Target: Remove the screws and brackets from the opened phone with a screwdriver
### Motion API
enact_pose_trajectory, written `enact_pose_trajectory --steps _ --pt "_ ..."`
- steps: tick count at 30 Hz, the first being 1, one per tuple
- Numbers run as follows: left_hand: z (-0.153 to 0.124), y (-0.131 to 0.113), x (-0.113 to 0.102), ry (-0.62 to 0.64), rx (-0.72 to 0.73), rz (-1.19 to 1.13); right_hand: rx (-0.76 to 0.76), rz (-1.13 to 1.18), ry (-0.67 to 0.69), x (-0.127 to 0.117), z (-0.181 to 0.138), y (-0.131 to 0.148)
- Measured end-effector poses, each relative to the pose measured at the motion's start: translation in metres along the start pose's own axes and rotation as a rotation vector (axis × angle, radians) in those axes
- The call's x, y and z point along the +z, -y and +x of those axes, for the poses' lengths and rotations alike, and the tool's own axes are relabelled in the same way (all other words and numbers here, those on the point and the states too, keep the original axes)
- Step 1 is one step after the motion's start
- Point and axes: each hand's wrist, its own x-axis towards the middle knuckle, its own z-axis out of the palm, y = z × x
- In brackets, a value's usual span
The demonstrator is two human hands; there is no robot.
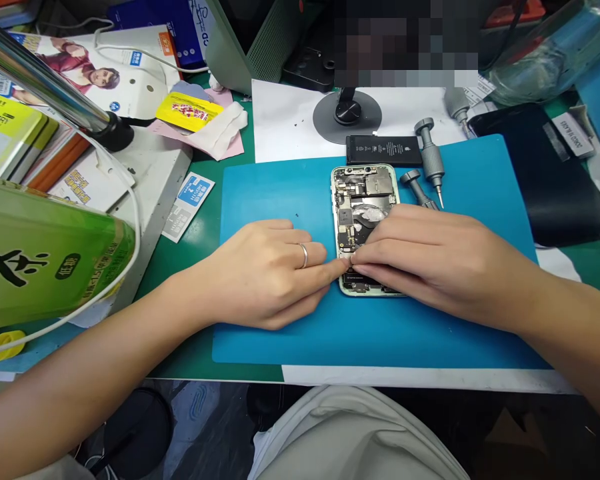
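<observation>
A crowded repair bench (pixel 205 220) with a green top carries a blue work mat (pixel 280 193) in the middle. At the far left, a green bottle (pixel 40 253) lies close to the camera and is cut off by the frame edge. On the mat, the left hand (pixel 265 273) lies flat with the fingers together, and its fingertips touch the lower left edge of the opened phone (pixel 363 200). The phone has no screen and no battery inside, so the disassembly seems already well advanced. A black battery (pixel 383 150) lies just above it, beside two small screwdrivers (pixel 427 167). The right hand (pixel 430 257) covers the lower half of the phone, fingers close together and pressing down near the bottom; I cannot tell if it pinches some small part. What is left to do is hard to judge, because both hands hide the lower area, and the background at the top is blurred
</observation>
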Motion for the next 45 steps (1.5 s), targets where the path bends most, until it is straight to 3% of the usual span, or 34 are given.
enact_pose_trajectory --steps 16,24,33,36,42,45 --pt "-0.001 0.000 0.003 -0.165 -0.252 -0.041 -0.038 -0.046 -0.007 0.001 0.004 0.004" --pt "-0.001 0.000 0.005 -0.199 -0.263 -0.104 -0.032 -0.069 -0.021 0.004 0.008 0.003" --pt "0.014 -0.019 -0.007 -0.279 -0.514 -0.721 0.249 0.473 -0.286 -0.015 0.018 0.015" --pt "0.017 -0.025 -0.004 -0.264 -0.518 -0.864 0.255 0.492 -0.295 -0.017 0.019 0.021" --pt "0.018 -0.024 0.011 -0.378 -0.497 -0.933 0.297 0.603 -0.296 -0.018 0.018 0.026" --pt "0.019 -0.024 0.009 -0.300 -0.604 -1.037 0.269 0.611 -0.271 -0.017 0.016 0.024"
